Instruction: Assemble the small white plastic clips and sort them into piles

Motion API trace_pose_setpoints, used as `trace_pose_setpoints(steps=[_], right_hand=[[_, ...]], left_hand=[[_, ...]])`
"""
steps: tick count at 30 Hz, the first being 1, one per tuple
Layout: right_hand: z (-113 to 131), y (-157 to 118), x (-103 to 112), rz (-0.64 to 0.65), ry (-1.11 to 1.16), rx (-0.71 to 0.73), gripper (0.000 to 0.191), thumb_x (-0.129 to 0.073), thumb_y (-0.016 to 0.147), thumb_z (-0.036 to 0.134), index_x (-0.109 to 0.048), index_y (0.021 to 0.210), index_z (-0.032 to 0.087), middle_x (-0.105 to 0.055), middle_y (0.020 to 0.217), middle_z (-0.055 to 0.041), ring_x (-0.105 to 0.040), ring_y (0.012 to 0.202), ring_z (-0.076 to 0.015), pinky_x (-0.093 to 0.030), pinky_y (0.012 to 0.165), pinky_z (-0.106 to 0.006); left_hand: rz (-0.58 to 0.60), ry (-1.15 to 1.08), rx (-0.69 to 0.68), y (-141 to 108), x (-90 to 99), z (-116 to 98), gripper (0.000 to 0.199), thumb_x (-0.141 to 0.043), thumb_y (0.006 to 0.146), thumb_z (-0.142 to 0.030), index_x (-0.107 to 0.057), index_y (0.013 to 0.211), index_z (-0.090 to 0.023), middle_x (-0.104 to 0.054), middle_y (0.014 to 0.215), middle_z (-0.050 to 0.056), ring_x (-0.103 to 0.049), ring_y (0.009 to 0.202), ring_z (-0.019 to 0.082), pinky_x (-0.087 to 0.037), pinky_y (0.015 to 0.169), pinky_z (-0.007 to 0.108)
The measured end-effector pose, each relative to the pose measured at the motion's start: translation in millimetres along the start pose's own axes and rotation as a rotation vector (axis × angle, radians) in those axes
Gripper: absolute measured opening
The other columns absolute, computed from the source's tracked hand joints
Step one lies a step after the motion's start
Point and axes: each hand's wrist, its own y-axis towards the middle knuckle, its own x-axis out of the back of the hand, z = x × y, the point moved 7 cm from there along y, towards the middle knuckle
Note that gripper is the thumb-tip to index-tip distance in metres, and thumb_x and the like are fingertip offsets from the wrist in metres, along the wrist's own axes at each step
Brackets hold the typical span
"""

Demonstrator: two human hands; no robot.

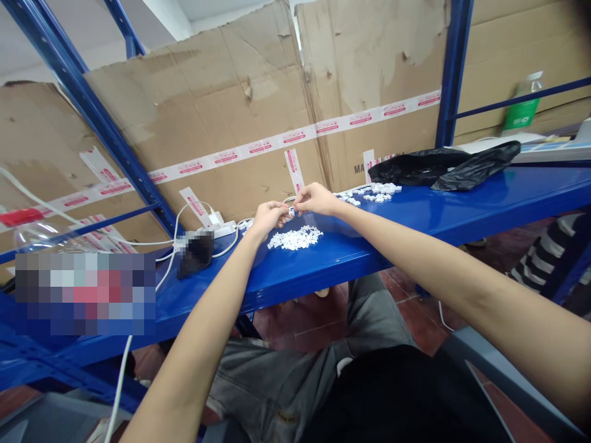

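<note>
Small white piece [291, 212] up at the fingertips, between the two hands, above the blue shelf [392, 224]. Left hand [269, 218] pinches it from its left side, thumb against fingers. Right hand [315, 200] comes in from the other side, fingertips bunched at the piece's right edge — cannot tell whether they grip it or only touch. Dark marks on the piece, too small to read.

Pile of white pieces [295, 239] just below the hands in view, heaped directly on the shelf, near its front edge. More loose white pieces [385, 192] farther back, beyond the right forearm. Blue surface runs from the pile rightward along the front edge, under the right forearm. Rear side bounded by cardboard panels [231, 104] with printed tape across them. To the left, room narrows: power strip [225, 230], white cables, and a dark object [196, 255], partly blurred out.

Containers: black plastic bag [480, 167] lying slack beside the loose pieces, contents hidden. Green-labelled bottle [524, 111] upright at far right, capped. Clear bottle with red cap [32, 218] at far left — lower part masked, contents unclear
</note>
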Motion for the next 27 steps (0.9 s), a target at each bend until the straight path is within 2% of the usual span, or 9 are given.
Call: trace_pose_setpoints(steps=[8,27], right_hand=[[1.1,-1.1,-0.4,-0.013,0.006,0.004,0.011,-0.069,0.073,-0.001,-0.072,0.074,0.009,-0.066,0.058,-0.0011,-0.059,0.055,-0.0083,-0.049,0.058,-0.019],[-0.7,-0.3,-2.5,0.003,-0.056,0.052,0.008,-0.069,0.070,0.006,-0.073,0.075,0.010,-0.069,0.063,-0.0030,-0.061,0.058,-0.0100,-0.050,0.060,-0.021]], left_hand=[[0.006,-0.040,-0.047,3.0,-0.4,0.0,0.016,-0.071,0.071,-0.014,-0.064,0.085,-0.011,-0.070,0.070,0.009,-0.055,0.050,0.010,-0.040,0.047,0.022],[0.010,-0.007,-0.055,3.5,-0.9,0.2,0.019,-0.072,0.069,-0.015,-0.064,0.086,-0.011,-0.071,0.071,0.009,-0.056,0.051,0.010,-0.041,0.048,0.021]])
